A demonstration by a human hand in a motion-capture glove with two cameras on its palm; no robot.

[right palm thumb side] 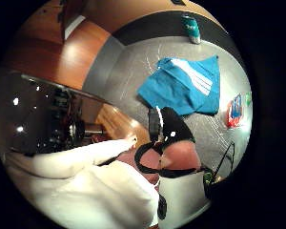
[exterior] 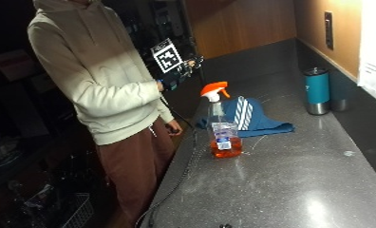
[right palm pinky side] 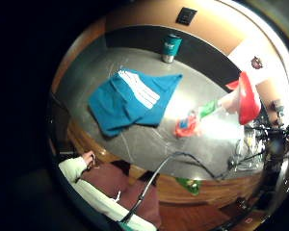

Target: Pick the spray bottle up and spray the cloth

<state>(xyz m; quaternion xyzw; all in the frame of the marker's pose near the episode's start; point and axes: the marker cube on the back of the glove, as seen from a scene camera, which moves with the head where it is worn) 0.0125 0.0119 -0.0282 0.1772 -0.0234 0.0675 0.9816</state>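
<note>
A clear plastic spray bottle (exterior: 222,128) with an orange trigger head and orange liquid in its base stands upright on the grey speckled stone countertop (exterior: 289,185), nearest the camera in the outside view, and nothing touches it. Just behind the bottle lies a crumpled blue cloth (exterior: 245,116) with white stripes, flat on the same countertop and close to the bottle without clearly touching it. To the side of the bottle, off the counter's edge, a person in a cream hoodie stands with the black-gloved right hand (exterior: 174,78) raised at chest height, well apart from the bottle and holding nothing; whether its fingers are spread or curled cannot be told. Farthest from the bottle, by the back wall, stands a teal metal tumbler (exterior: 317,90).
</note>
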